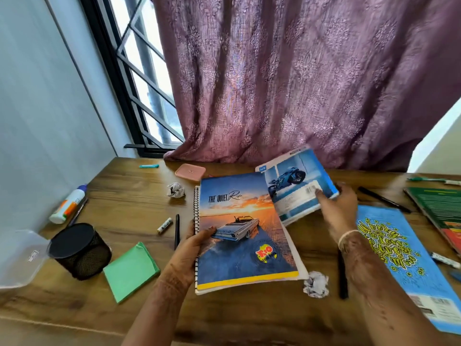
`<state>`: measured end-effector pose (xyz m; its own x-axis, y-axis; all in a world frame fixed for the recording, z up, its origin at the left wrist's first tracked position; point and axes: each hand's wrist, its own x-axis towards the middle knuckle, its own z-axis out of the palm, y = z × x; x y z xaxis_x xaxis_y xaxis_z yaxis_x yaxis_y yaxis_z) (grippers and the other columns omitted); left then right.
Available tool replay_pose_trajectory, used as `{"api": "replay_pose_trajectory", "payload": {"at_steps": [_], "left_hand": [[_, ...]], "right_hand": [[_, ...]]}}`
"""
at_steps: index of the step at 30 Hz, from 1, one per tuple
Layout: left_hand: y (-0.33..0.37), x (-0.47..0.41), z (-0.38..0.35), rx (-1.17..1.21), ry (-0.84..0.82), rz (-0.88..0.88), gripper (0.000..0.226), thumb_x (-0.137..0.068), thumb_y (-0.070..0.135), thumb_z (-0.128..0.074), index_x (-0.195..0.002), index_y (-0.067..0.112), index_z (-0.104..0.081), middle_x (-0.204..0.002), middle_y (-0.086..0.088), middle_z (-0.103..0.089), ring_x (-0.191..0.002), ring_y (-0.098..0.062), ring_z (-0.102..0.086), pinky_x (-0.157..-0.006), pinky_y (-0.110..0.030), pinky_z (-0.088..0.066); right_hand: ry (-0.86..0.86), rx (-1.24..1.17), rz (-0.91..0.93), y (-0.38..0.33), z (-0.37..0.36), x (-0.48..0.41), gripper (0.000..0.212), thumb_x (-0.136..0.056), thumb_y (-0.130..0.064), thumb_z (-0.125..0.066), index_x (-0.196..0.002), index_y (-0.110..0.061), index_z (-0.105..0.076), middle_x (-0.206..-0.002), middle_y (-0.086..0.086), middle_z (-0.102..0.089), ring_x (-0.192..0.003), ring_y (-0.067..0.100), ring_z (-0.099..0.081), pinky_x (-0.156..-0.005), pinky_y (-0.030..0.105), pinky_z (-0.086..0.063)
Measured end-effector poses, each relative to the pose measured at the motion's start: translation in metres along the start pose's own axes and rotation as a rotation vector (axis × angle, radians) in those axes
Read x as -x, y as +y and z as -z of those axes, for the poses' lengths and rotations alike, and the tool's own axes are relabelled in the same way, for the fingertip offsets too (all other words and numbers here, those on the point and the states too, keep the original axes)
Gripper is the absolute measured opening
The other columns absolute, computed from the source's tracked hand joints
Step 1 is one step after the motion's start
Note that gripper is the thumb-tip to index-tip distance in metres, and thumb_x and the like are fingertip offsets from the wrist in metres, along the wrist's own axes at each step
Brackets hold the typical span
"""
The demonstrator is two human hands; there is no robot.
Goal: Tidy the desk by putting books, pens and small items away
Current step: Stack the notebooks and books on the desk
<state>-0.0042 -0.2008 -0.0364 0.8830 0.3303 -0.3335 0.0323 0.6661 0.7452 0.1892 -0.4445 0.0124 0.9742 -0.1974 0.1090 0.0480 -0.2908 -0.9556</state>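
Note:
My left hand [199,239] grips the spiral edge of a notebook with a car and sunset cover [239,231], held just above the wooden desk [129,196]. My right hand [336,208] holds a blue notebook with a motorbike picture [296,181], tilted up and overlapping the spiral notebook's top right corner. A light-blue book with yellow lettering [396,253] lies flat to the right. A green book [441,208] sits at the far right. A black pen [177,231] and a small marker [164,225] lie left of the spiral notebook.
A black mesh pen holder [79,250], clear plastic box [20,258], green sticky-note pad [131,270] and glue bottle [68,204] stand on the left. Two crumpled papers [175,190] [315,284], a pink case [190,171], black pens [343,275] [384,199] and a purple curtain [299,83] are around.

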Motion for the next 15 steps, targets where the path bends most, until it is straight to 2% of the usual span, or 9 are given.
{"api": "replay_pose_trajectory", "payload": {"at_steps": [2, 4, 5, 7, 9, 11, 12, 13, 15], "left_hand": [[0.000, 0.000, -0.006, -0.014, 0.001, -0.005, 0.044, -0.088, -0.001, -0.060, -0.130, 0.010, -0.051, -0.124, -0.028, -0.061, -0.102, -0.044, -0.064, -0.079, -0.051, -0.058], [0.000, 0.000, -0.013, -0.012, -0.007, -0.020, 0.042, -0.088, -0.002, -0.059, -0.128, 0.010, -0.052, -0.120, -0.027, -0.064, -0.103, -0.045, -0.063, -0.079, -0.052, -0.057], [0.000, 0.001, -0.018, -0.013, -0.017, -0.021, 0.041, -0.088, -0.002, -0.059, -0.127, 0.009, -0.053, -0.118, -0.027, -0.064, -0.102, -0.045, -0.064, -0.078, -0.051, -0.057], [-0.001, 0.004, -0.030, -0.018, -0.041, -0.004, 0.034, -0.087, 0.000, -0.060, -0.121, 0.006, -0.058, -0.111, -0.026, -0.068, -0.093, -0.041, -0.068, -0.075, -0.048, -0.059], [-0.004, 0.003, -0.043, -0.025, -0.046, -0.010, 0.038, -0.087, 0.001, -0.061, -0.124, 0.010, -0.057, -0.112, -0.025, -0.068, -0.088, -0.039, -0.069, -0.071, -0.047, -0.060], [-0.008, 0.000, -0.054, -0.017, -0.064, -0.035, 0.052, -0.084, 0.002, -0.064, -0.133, 0.014, -0.051, -0.122, -0.026, -0.063, -0.091, -0.039, -0.069, -0.068, -0.045, -0.059], [-0.008, 0.000, -0.062, 0.002, -0.078, -0.044, 0.056, -0.083, 0.003, -0.065, -0.135, 0.015, -0.049, -0.124, -0.026, -0.061, -0.092, -0.039, -0.069, -0.068, -0.044, -0.058], [-0.008, -0.002, -0.065, 0.015, -0.081, -0.053, 0.060, -0.080, 0.005, -0.069, -0.136, 0.015, -0.049, -0.125, -0.027, -0.060, -0.092, -0.038, -0.069, -0.069, -0.043, -0.058], [-0.008, 0.000, -0.075, 0.056, -0.128, -0.023, 0.084, -0.063, 0.014, -0.085, -0.139, 0.013, -0.047, -0.120, -0.026, -0.062, -0.090, -0.036, -0.069, -0.069, -0.042, -0.058]], "right_hand": [[0.085, -0.052, 0.153, -0.024, 0.008, 0.004, 0.023, -0.084, -0.012, -0.070, -0.100, -0.001, -0.059, -0.096, 0.016, -0.067, -0.078, 0.022, -0.060, -0.074, 0.043, -0.054], [0.157, -0.051, 0.383, -0.049, 0.016, 0.010, 0.020, -0.087, -0.014, -0.065, -0.101, -0.001, -0.060, -0.092, 0.016, -0.067, -0.078, 0.024, -0.062, -0.075, 0.044, -0.054], [0.185, -0.035, 0.510, -0.060, 0.020, 0.016, 0.021, -0.088, -0.016, -0.063, -0.103, 0.000, -0.060, -0.090, 0.015, -0.068, -0.078, 0.025, -0.062, -0.074, 0.040, -0.052], [0.198, 0.022, 0.748, -0.079, 0.026, 0.036, 0.018, -0.090, -0.013, -0.061, -0.103, 0.000, -0.063, -0.083, 0.009, -0.066, -0.071, 0.017, -0.058, -0.067, 0.031, -0.045], [0.082, 0.102, 0.925, -0.088, 0.027, 0.063, 0.017, -0.089, -0.005, -0.060, -0.106, -0.003, -0.066, -0.081, 0.005, -0.067, -0.063, 0.009, -0.055, -0.061, 0.023, -0.045], [-0.085, 0.173, 1.052, -0.086, 0.025, 0.089, 0.036, -0.082, 0.005, -0.062, -0.116, -0.007, -0.065, -0.083, 0.001, -0.068, -0.058, 0.005, -0.055, -0.062, 0.011, -0.046], [-0.157, 0.217, 1.129, -0.081, 0.023, 0.097, 0.048, -0.075, 0.010, -0.064, -0.120, -0.008, -0.063, -0.090, 0.003, -0.071, -0.063, 0.009, -0.061, -0.067, 0.012, -0.048], [-0.227, 0.272, 1.211, -0.074, 0.020, 0.104, 0.059, -0.069, 0.014, -0.067, -0.123, -0.009, -0.062, -0.102, 0.006, -0.072, -0.076, 0.015, -0.067, -0.074, 0.018, -0.051], [-0.359, 0.410, 1.313, -0.058, 0.016, 0.115, 0.074, -0.061, 0.016, -0.070, -0.128, -0.012, -0.057, -0.120, 0.005, -0.068, -0.101, 0.017, -0.068, -0.080, 0.031, -0.057]]}}
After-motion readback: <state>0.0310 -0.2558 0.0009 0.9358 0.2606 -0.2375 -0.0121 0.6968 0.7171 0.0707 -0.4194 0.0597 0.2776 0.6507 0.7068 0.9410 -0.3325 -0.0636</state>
